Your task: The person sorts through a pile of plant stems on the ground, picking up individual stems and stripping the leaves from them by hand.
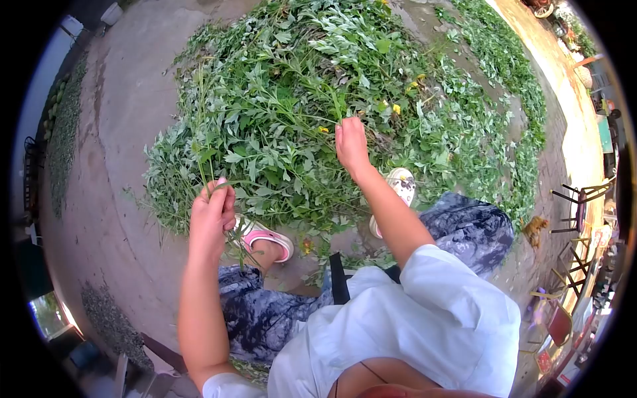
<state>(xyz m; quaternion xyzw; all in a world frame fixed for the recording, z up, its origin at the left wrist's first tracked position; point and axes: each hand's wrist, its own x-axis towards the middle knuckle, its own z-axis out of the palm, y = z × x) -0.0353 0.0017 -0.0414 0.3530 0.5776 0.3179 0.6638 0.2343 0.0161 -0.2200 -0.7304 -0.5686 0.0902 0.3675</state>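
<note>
My left hand (212, 211) is closed around a few thin green plant stems (203, 156). Their leafy ends rise above the fist, and some strands hang below it. Farther forward and to the right, my right hand (352, 144) pinches a green stem (339, 105) between thumb and fingers. Both hands are over the near part of a big heap of cut leafy greens (285, 99), with small yellow flowers (396, 109) scattered in it.
My feet, in pale clogs (401, 186), stand at the heap's near edge on a concrete floor (126, 132). More leaves (497, 53) spread along the right. Stools (580, 199) and a small brown animal-like shape (535, 231) are farther right. A white bucket (111, 13) stands at the far left.
</note>
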